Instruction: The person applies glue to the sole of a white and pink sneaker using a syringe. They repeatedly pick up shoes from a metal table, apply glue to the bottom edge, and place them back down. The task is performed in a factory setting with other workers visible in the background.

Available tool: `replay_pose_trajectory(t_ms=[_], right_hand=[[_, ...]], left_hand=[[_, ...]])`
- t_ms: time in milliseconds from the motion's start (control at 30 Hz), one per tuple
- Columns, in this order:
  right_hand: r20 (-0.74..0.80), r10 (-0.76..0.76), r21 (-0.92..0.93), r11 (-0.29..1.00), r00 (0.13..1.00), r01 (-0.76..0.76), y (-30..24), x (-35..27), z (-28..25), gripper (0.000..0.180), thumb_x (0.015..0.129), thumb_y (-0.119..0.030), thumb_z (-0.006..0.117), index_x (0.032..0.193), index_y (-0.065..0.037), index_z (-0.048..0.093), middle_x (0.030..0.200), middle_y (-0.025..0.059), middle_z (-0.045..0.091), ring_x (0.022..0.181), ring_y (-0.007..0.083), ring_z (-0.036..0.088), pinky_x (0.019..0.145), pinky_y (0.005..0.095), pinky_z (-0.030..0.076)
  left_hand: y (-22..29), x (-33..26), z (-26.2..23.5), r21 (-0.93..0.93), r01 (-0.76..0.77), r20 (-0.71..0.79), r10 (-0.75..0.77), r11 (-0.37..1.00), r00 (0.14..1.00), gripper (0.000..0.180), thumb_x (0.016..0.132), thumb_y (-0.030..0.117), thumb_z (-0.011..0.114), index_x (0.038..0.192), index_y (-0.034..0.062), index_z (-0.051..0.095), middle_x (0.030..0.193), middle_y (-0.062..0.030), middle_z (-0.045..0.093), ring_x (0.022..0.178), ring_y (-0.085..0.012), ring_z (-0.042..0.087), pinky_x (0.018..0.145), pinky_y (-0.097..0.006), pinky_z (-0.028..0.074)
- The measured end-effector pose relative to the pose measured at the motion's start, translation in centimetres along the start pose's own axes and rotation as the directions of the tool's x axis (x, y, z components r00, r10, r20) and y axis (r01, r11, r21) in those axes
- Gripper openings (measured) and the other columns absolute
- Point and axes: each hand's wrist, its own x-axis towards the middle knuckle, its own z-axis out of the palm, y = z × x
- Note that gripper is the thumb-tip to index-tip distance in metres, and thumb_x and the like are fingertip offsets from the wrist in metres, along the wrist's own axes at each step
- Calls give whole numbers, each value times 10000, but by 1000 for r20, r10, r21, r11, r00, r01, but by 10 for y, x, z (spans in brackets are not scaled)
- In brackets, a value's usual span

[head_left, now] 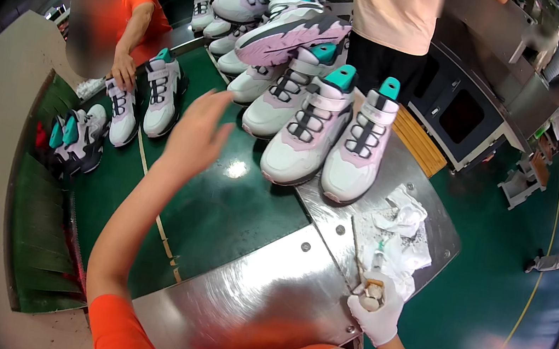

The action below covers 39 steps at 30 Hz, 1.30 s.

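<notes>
My bare left hand is raised over the green belt, open and slightly blurred, its fingers stretched toward the sneakers. It appears to hold nothing. Nearest to it are a white-and-lilac sneaker on the belt and another sneaker at the pile's edge. Two more sneakers, a left one and a right one, stand upright with teal inserts on the metal plate. My right hand, in a white glove, is closed around a small tan-rimmed, whitish object whose kind I cannot make out.
Crumpled white cloths and a small clear syringe-like bottle lie on the metal plate. Stacked sneakers fill the far side. A co-worker in orange touches a sneaker at left; another person stands behind.
</notes>
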Motion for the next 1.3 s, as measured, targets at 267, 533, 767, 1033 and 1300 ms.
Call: replay_pose_trajectory(t_ms=[267,533,767,1033,1300], right_hand=[[221,152,474,847,963,-243,10,5,-18,437,713,-20,784,1116,-49,619,834,25,645,657,74,581,634,250,509],[349,178,611,701,920,-367,10,20,-38,378,751,-46,769,1101,-42,627,776,19,609,584,80,575,533,209,470],[242,46,428,891,969,-149,20,23,-37,395,746,-152,770,1090,-28,618,785,73,633,674,153,649,633,284,530],[461,-107,-100,980,881,171,-32,1,-56,525,744,-347,730,1138,-19,617,956,237,672,904,373,669,846,395,516],[482,-7,-164,982,876,98,-19,18,-60,497,746,-255,770,1122,2,570,887,144,648,781,240,661,722,342,527]], left_hand=[[138,165,86,486,-844,419,787,227,453,564,786,163,648,1335,191,521,1413,33,501,1456,-229,277,1211,-538,180],[143,162,29,450,-867,482,759,215,438,398,775,147,619,1162,63,578,1112,-58,603,1021,-227,577,936,-372,465],[162,51,-114,606,-457,157,464,652,872,623,664,66,715,1263,33,545,1173,-141,592,991,-297,577,867,-372,492],[202,-151,-185,443,-284,354,126,850,927,623,605,144,796,1172,23,571,1009,-142,587,797,-277,564,664,-379,483],[245,-267,-194,521,-61,156,-25,852,987,467,742,171,775,1176,55,648,1097,-180,642,823,-271,591,690,-369,472]])
